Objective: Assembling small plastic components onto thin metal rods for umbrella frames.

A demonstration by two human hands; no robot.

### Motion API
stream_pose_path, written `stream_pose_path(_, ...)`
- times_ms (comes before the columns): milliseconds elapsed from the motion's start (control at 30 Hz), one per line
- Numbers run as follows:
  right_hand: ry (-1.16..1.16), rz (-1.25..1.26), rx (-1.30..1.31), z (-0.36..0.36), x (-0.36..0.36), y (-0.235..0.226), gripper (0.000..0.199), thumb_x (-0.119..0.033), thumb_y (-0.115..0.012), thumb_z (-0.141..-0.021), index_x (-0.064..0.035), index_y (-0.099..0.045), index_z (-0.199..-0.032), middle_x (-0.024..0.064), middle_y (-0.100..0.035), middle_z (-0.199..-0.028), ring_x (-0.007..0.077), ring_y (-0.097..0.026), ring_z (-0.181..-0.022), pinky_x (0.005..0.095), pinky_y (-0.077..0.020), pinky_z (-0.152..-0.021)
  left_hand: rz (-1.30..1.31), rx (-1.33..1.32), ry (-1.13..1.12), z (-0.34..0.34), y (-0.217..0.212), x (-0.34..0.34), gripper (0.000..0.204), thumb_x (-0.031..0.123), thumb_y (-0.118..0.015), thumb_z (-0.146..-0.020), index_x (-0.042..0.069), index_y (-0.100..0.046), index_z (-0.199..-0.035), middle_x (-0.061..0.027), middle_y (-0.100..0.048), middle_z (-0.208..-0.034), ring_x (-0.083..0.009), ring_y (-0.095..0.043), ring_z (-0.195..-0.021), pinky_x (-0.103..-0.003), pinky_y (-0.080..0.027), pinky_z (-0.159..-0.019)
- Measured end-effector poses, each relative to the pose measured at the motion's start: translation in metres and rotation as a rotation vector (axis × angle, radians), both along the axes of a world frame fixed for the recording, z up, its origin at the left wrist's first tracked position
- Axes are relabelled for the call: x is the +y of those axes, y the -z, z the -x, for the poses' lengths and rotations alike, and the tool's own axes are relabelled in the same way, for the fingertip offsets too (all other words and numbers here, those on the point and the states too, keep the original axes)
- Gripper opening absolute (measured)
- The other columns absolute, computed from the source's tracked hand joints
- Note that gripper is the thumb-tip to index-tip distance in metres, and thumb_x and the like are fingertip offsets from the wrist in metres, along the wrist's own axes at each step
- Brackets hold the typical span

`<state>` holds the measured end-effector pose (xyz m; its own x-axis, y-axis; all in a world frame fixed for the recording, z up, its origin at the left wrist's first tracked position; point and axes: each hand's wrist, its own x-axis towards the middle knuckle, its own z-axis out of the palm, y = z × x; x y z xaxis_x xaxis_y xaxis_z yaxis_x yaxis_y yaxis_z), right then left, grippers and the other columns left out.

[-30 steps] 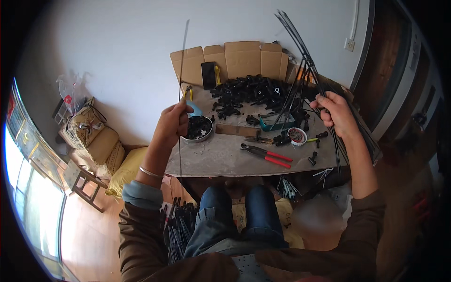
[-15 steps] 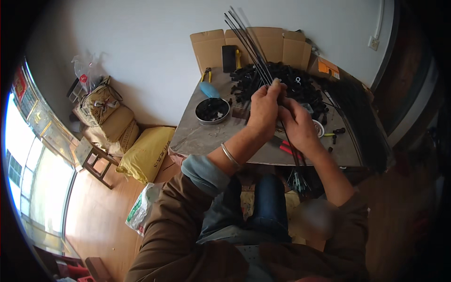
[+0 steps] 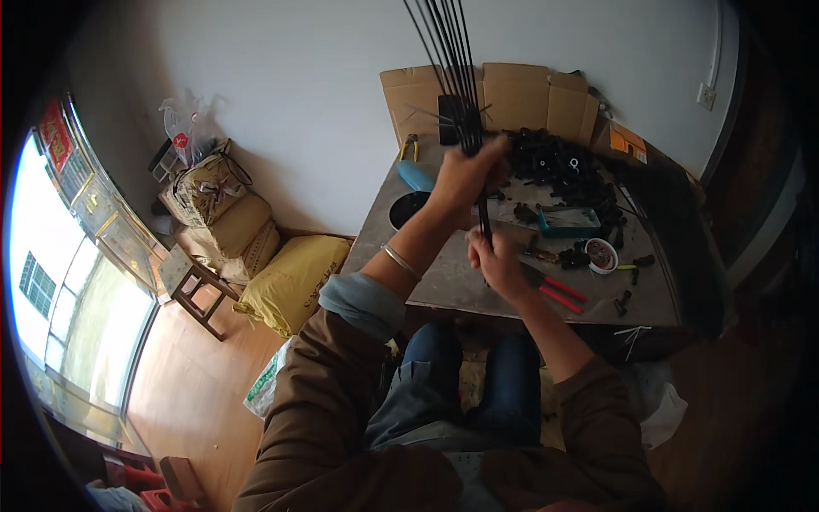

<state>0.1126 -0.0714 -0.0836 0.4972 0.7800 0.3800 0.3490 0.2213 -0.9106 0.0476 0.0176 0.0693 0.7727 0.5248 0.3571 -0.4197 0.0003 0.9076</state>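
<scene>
A bundle of long thin black rods stands nearly upright over the table, its upper ends fanned out and running past the top edge of the view. My left hand is closed round the bundle. Lower down, my right hand is wrapped round the same rods near the table's front part. A few thin pale strips stick out sideways just above my left hand. Red-handled pliers lie on the table right of my right hand.
Black parts are heaped at the back of the table, before upright cardboard. Nearby are a teal tray, a white bowl and a partly hidden round dish. More dark rods lie along the right side.
The rods have swung more upright and fanned out. My right hand has moved lower and left along them, apart from my left hand. The teal tray has come into fuller sight.
</scene>
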Motion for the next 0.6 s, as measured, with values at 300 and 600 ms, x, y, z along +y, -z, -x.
stream_pose_path(300, -0.222, 0.147, 0.367, 0.043, -0.052, -0.062, 0.02, -0.021, -0.057, -0.096, -0.0026, -0.053, -0.101, 0.0009, -0.05, -0.063, 0.0078, -0.047, -0.049, 0.0248, -0.0406, -0.045, 0.178, -0.034, 0.095, -0.002, -0.001, 0.036, 0.058, 0.045, -0.061, -0.091, -0.008, -0.05, -0.111, -0.0187, -0.063, -0.099, -0.0279, -0.068, -0.086, -0.038, -0.058, -0.075)
stream_pose_path(600, -0.238, 0.095, 0.569, 0.061, -0.097, -0.056, 0.022, -0.019, -0.059, -0.095, -0.0025, -0.052, -0.108, 0.0004, -0.049, -0.065, 0.0081, -0.046, -0.048, 0.0241, -0.0414, -0.046, 0.304, -0.027, 0.329, -0.002, 0.012, 0.044, 0.041, 0.035, -0.048, -0.1, -0.003, -0.05, -0.118, -0.0175, -0.062, -0.107, -0.031, -0.065, -0.094, -0.043, -0.056, -0.08)
